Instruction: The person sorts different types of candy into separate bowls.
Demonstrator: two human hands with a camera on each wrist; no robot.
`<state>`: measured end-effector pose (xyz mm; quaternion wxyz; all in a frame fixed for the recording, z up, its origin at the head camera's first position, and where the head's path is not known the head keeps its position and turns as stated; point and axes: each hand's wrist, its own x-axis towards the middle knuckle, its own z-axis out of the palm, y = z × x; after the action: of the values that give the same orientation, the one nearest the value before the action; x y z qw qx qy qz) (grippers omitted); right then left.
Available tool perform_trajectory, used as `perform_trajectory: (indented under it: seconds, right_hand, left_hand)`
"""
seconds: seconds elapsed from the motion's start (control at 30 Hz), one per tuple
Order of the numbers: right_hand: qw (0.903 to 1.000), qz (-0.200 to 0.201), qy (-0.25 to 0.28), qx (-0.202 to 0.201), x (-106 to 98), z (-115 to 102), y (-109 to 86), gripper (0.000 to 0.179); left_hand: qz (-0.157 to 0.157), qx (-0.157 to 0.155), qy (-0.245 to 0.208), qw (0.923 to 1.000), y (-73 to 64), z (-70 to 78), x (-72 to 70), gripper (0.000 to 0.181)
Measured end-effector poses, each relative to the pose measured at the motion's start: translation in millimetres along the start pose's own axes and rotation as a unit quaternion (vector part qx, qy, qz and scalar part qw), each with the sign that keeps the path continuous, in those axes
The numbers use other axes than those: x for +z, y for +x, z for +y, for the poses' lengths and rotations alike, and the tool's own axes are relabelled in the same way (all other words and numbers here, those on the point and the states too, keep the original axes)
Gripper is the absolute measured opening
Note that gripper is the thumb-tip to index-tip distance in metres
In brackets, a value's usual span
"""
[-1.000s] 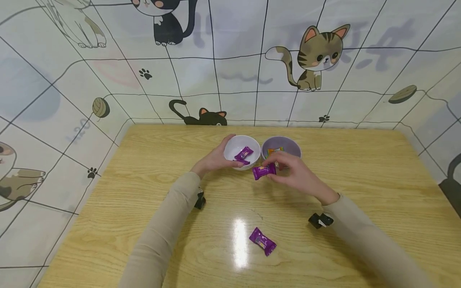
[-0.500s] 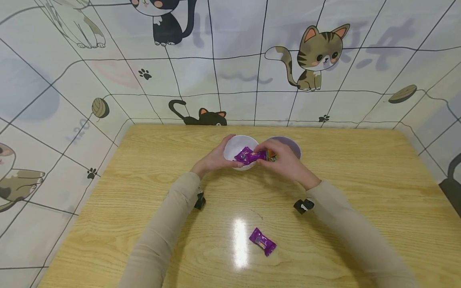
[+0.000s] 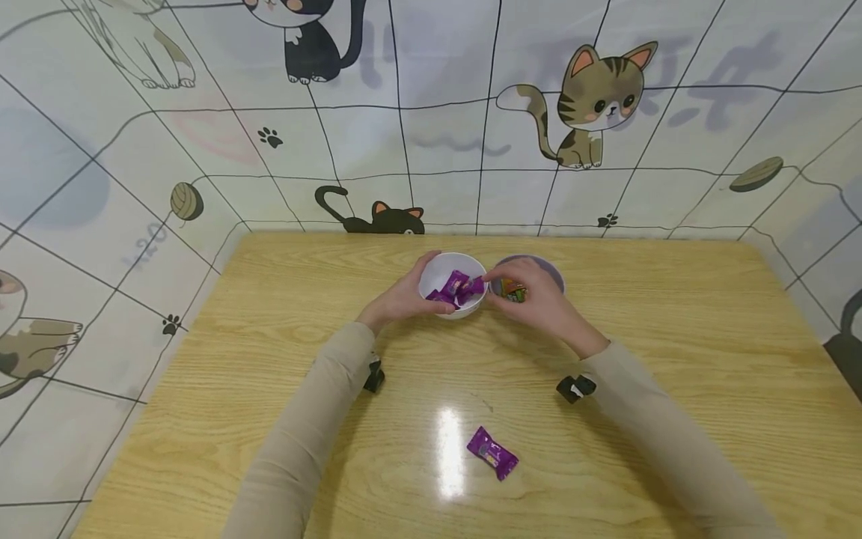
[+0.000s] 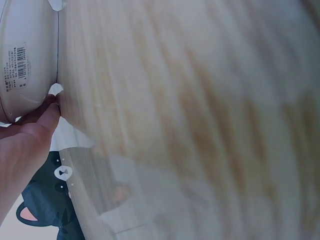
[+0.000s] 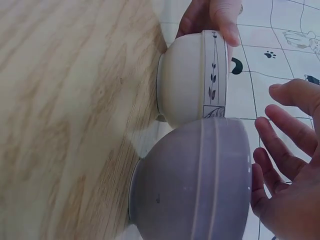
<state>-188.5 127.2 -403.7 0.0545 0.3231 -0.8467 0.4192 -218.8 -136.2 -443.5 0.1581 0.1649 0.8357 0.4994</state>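
Note:
Thumb toward me and fingers round the far side, my left hand (image 3: 397,301) grips a white bowl (image 3: 436,271). Several purple-wrapped candies (image 3: 455,283) lie inside it. A purple bowl (image 3: 555,274) stands close to its right, with orange and green wrapped candies (image 3: 515,290) in it. Over that purple bowl is my right hand (image 3: 542,303), its fingertips at the white bowl's right rim. In the right wrist view the right hand's fingers (image 5: 282,127) are parted and hold nothing, beside the rim of the purple bowl (image 5: 185,185).
One purple-wrapped candy (image 3: 493,453) lies on the wooden table (image 3: 323,269) nearer to me, right of a bright reflection. A cat-printed sheet (image 3: 444,135) rises behind the table's back edge. At the far right edge is a black object (image 3: 847,344).
My right hand has carried a purple-wrapped candy leftward to the white bowl and let go of it there, then drawn slightly back right. The left hand stays on the white bowl.

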Motion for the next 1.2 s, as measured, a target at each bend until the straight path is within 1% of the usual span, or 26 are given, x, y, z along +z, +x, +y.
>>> perform_trajectory:
  seconds: [0.17, 0.3, 0.37, 0.5, 0.67, 0.9, 1.03, 1.2]
  right_hand:
    - [0.9993, -0.005, 0.006, -0.036, -3, -3, -15.1, 0.028]
    - [0.9971, -0.013, 0.012, -0.074, -2, -7, -30.4, 0.029]
    - [0.9964, -0.015, 0.008, -0.083, -1, -9, -38.2, 0.03]
    - [0.9951, -0.034, 0.009, -0.092, 2, -12, -52.7, 0.031]
    - [0.9924, -0.068, 0.0, -0.102, 9, -13, -70.0, 0.029]
    - [0.9871, -0.112, -0.007, -0.114, 17, -17, -89.8, 0.028]
    - [0.984, -0.143, -0.004, -0.107, 20, -21, -98.6, 0.028]
    - [0.9809, -0.169, 0.005, -0.097, 22, -25, -104.8, 0.025]
  left_hand:
    - [-0.002, 0.003, -0.004, 1.0, 0.1, 0.6, 0.2, 0.106]
    - [0.002, -0.005, 0.0, 1.0, -0.1, 0.9, 0.4, 0.106]
    - [0.003, -0.007, 0.001, 1.0, -0.1, 1.1, 0.8, 0.106]
    - [0.004, -0.007, -0.002, 1.0, -0.5, 1.7, 1.0, 0.106]
    - [0.004, -0.008, -0.001, 1.0, -0.5, 2.0, 0.5, 0.106]
    - [-0.001, -0.003, -0.002, 1.0, -1.8, 3.3, -1.1, 0.105]
    - [-0.003, 0.001, -0.004, 1.0, -1.5, 2.9, -1.5, 0.105]
    - [-0.002, -0.001, -0.004, 1.0, -1.1, 3.0, -1.0, 0.105]
